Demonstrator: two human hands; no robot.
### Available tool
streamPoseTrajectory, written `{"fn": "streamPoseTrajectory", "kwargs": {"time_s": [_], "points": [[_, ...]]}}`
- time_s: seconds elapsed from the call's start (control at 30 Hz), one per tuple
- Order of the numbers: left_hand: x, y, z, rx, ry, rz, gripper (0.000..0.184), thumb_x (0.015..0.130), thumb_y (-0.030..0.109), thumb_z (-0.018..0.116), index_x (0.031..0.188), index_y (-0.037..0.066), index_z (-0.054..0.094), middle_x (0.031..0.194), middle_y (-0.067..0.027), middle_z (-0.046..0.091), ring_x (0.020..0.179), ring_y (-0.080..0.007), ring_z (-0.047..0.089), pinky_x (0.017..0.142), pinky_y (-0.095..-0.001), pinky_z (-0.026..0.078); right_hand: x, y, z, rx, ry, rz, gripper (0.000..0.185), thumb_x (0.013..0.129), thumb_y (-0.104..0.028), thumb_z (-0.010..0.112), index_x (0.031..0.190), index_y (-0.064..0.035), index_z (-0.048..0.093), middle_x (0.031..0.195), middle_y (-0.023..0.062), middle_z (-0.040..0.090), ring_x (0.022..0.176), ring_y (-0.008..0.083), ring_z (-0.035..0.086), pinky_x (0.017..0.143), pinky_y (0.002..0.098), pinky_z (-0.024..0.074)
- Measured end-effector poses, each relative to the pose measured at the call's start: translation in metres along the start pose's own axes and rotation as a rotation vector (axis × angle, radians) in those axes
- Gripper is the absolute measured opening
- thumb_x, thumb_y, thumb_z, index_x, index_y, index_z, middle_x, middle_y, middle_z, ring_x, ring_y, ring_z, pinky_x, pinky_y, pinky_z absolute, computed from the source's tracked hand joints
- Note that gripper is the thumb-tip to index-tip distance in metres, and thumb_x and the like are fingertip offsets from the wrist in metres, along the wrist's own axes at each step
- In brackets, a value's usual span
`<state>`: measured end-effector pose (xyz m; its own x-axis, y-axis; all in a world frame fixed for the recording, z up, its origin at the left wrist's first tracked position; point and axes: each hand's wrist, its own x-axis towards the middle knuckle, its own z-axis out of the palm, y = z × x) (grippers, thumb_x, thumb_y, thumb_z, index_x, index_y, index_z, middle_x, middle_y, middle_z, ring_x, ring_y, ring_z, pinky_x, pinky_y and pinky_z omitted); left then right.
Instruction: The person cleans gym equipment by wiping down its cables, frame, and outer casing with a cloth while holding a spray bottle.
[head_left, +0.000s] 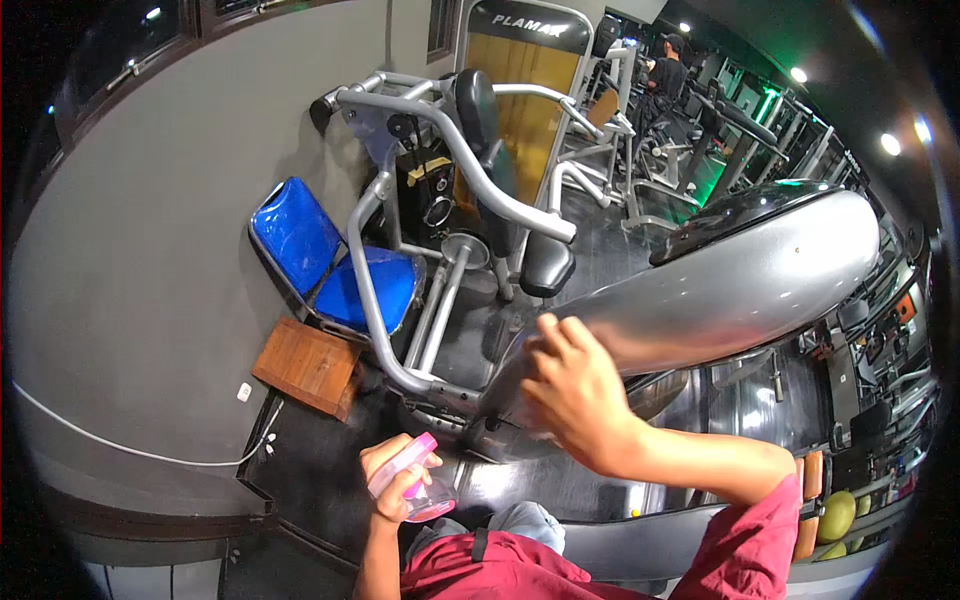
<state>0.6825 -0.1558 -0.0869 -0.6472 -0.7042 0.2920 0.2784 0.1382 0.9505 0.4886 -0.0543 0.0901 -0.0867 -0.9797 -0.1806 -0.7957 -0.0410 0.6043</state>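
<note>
My left hand (pixel 392 468) is wrapped round a spray bottle (pixel 430 498) with a pink and white spray head and a clear body, held low in front of my lap. My right hand (pixel 575 385) is raised, bent at the wrist, with its fingers curled in. It is close to the dark lower end of a large silver machine housing (pixel 760 275); whether it touches the surface I cannot tell. What the curled fingers hold, if anything, is hidden. The silver tubular frame (pixel 455 140) of the exercise machine rises just beyond, with a black pad (pixel 547 265).
A blue chair (pixel 300 240) stands by the grey wall, beside a wooden box (pixel 305 368). A black speaker (pixel 430 195) sits behind the frame. A white cable (pixel 130 443) runs along the wall. Farther back, a person (pixel 668 75) in dark clothes is among gym machines.
</note>
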Motion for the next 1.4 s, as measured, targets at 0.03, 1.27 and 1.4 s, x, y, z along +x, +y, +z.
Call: {"fn": "streamPoseTrajectory", "kwargs": {"time_s": [0.03,1.27,1.4], "points": [[-0.001,0.0,0.001,0.001,-0.005,-0.005,0.04,0.075,0.031,0.056,0.075,-0.009,0.064,0.07,-0.0179,0.066,0.049,-0.018,0.059,0.048,-0.028,0.046,-0.006,0.003,-0.004,0.035,0.025,0.058,0.026,0.091,-0.038,0.053,0.101,-0.0257,0.073,0.099,-0.0004,0.067,0.117,0.0227,0.046,0.092,0.036,0.0329],[0.029,-0.008,0.04,-0.044,-0.272,-0.021,0.038,0.077,0.023,0.053,0.083,-0.012,0.066,0.076,-0.0199,0.067,0.053,-0.0202,0.061,0.051,-0.0281,0.048,0.041,-0.129,0.225,1.82,1.124,1.165,0.033,0.098,-0.012,0.054,0.128,-0.0002,0.055,0.112,0.0103,0.063,0.106,0.0173,0.058,0.095,0.0283,0.042],[0.029,-0.008,0.044,-0.047,-0.267,-0.027,0.038,0.076,0.023,0.053,0.083,-0.012,0.066,0.076,-0.0201,0.067,0.053,-0.0204,0.061,0.051,-0.028,0.048,0.038,-0.113,0.218,1.989,1.173,1.057,0.038,0.092,-0.005,0.051,0.129,0.0038,0.053,0.126,0.0187,0.058,0.119,0.0286,0.056,0.104,0.0357,0.0389]]}}
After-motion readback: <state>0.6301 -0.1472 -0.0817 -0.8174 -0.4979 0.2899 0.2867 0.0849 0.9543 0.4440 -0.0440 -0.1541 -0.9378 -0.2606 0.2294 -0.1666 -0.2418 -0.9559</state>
